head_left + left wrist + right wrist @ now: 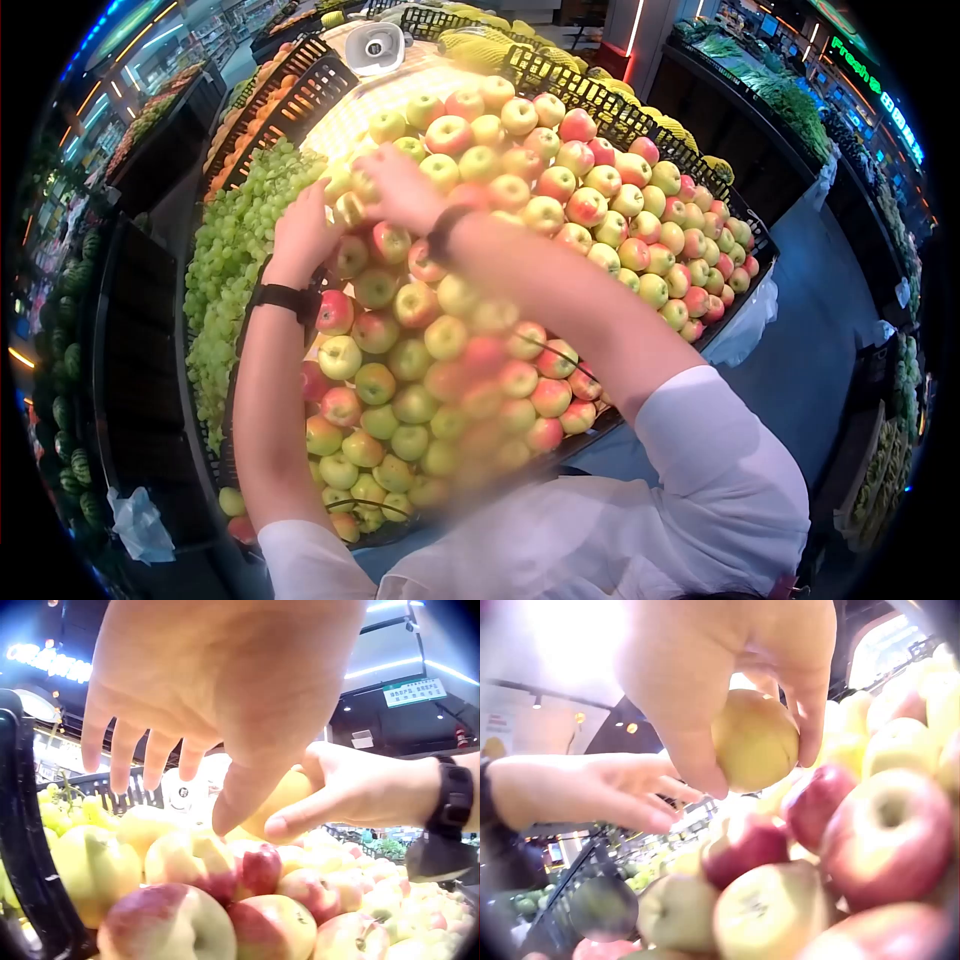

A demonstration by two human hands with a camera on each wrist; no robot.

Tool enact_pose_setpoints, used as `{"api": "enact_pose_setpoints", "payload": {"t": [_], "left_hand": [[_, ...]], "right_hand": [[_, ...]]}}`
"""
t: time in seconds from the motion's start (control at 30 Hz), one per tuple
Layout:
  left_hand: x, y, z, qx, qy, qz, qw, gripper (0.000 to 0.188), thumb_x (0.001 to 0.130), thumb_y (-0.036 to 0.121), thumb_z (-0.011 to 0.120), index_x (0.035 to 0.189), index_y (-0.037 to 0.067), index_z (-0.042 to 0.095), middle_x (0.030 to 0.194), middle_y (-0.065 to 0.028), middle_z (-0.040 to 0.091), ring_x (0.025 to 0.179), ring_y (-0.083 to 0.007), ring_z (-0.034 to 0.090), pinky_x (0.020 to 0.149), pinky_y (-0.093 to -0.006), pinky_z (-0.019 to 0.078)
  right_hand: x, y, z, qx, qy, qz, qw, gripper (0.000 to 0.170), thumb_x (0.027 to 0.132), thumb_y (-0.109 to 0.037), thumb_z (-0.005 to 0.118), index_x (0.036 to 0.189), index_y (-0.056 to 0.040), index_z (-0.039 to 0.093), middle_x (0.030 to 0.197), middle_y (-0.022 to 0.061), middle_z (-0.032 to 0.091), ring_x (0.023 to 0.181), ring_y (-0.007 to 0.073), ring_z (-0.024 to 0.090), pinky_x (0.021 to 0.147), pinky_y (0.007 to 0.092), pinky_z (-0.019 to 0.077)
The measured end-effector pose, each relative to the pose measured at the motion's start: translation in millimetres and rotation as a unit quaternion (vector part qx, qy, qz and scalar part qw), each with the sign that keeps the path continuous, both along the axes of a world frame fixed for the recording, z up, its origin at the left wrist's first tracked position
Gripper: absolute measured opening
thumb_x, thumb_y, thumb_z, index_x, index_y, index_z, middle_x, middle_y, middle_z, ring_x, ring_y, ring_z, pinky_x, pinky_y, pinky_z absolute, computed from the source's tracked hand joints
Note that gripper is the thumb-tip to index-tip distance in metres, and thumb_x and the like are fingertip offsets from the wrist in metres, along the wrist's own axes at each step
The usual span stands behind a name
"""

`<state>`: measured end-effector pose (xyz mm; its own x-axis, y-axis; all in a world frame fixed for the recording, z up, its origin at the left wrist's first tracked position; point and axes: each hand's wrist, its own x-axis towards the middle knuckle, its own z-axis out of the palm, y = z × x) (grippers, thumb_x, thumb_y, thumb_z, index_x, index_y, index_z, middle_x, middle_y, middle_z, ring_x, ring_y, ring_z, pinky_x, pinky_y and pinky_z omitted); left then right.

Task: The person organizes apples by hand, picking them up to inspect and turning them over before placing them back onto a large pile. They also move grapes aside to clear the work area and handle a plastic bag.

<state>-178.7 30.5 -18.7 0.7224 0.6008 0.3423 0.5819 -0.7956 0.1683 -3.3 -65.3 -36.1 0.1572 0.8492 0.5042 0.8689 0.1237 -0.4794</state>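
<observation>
Thumb and fingers of my right hand (pixel 402 190) grip a yellow-green apple (pixel 757 742) just above the far left part of a heaped apple pile (pixel 420 360). My left hand (pixel 305 230) is beside it, near the border between apples and green grapes (pixel 240 230). Its fingers extend loosely in the left wrist view, where its thumb overlaps the held apple (pixel 281 802). Red-and-yellow apples (pixel 169 922) lie close below both hands.
Black crate walls (pixel 570 85) edge the display, with netted yellow fruit (pixel 480 50) behind. A white megaphone (pixel 375 47) stands at the back, near a crate of orange fruit (pixel 270 110). Plastic bags (pixel 745 325) hang at the right side, above the aisle floor (pixel 810 300).
</observation>
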Motion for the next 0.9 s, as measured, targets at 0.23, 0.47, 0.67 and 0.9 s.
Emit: {"api": "enact_pose_setpoints", "payload": {"t": [0.23, 0.47, 0.67, 0.9], "left_hand": [[100, -46, 2, 0.033, -0.055, -0.178, 0.982, 0.04, 0.081, 0.019, 0.071, 0.119, 0.01, 0.063, 0.119, -0.0122, 0.065, 0.115, -0.0343, 0.058, 0.098, -0.0435, 0.0481], [224, -66, 6, 0.064, 0.042, -0.123, 0.989, 0.035, 0.084, 0.017, 0.064, 0.119, 0.013, 0.065, 0.119, -0.0074, 0.065, 0.118, -0.0291, 0.057, 0.096, -0.0439, 0.0476], [266, -49, 3, 0.082, 0.119, -0.113, 0.983, 0.046, 0.08, 0.013, 0.067, 0.126, 0.017, 0.064, 0.128, -0.0023, 0.064, 0.12, -0.0246, 0.055, 0.1, -0.0472, 0.0373], [277, -36, 8, 0.137, 0.194, -0.131, 0.963, 0.056, 0.08, 0.021, 0.075, 0.133, 0.023, 0.059, 0.129, -0.0018, 0.063, 0.123, -0.0255, 0.054, 0.106, -0.0514, 0.034]], "right_hand": [[143, -65, 4, -0.019, 0.022, -0.233, 0.972, 0.057, 0.077, -0.017, 0.08, 0.125, -0.0045, 0.054, 0.127, 0.021, 0.055, 0.118, 0.0398, 0.056, 0.1, 0.0452, 0.0477], [197, -75, 1, -0.055, 0.088, -0.125, 0.987, 0.071, 0.079, -0.022, 0.082, 0.14, -0.0051, 0.052, 0.123, 0.0205, 0.064, 0.113, 0.0359, 0.063, 0.098, 0.0409, 0.0502], [241, -63, -9, -0.058, 0.035, 0.009, 0.998, 0.075, 0.08, -0.019, 0.083, 0.146, -0.0106, 0.05, 0.113, 0.0171, 0.068, 0.079, 0.0243, 0.069, 0.072, 0.0349, 0.0579], [225, -75, 15, -0.116, 0.017, -0.059, 0.991, 0.055, 0.077, -0.034, 0.076, 0.126, -0.0097, 0.066, 0.115, 0.0174, 0.069, 0.106, 0.0313, 0.066, 0.093, 0.0366, 0.0525]]}}
